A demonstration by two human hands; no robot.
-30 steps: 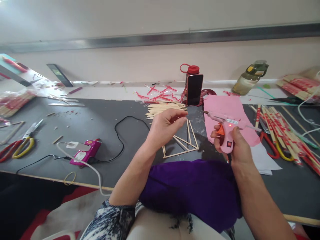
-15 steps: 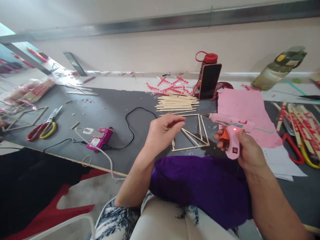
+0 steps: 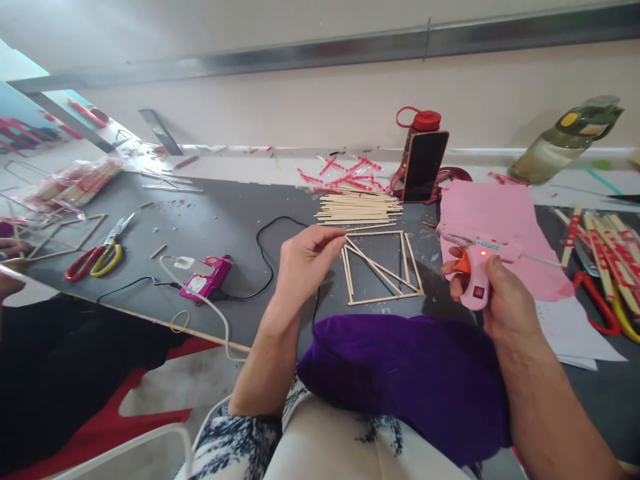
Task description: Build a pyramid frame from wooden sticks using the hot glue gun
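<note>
A square frame of thin wooden sticks (image 3: 385,299) lies flat on the grey table, with slanting sticks inside it. My left hand (image 3: 310,263) is at its upper left corner, thumb and fingertips pinched together; what they hold, if anything, is too small to make out. To the right of the frame, my right hand (image 3: 500,287) grips a pink glue gun (image 3: 483,267) with an orange trigger and a lit red light. The gun's nozzle points left. Behind the frame lies a pile of loose sticks (image 3: 357,208).
A phone (image 3: 425,167) leans on a red-capped bottle. Pink cloth (image 3: 493,207), papers and wrapped sticks lie right. At left are scissors (image 3: 107,250), a purple device (image 3: 206,279) with cables, and another person's hand (image 3: 10,280) near a second frame.
My left hand has moved left to the frame's upper left corner, uncovering more of the slanting sticks. The glue gun has shifted slightly right, away from the frame. The camera view has shifted a little.
</note>
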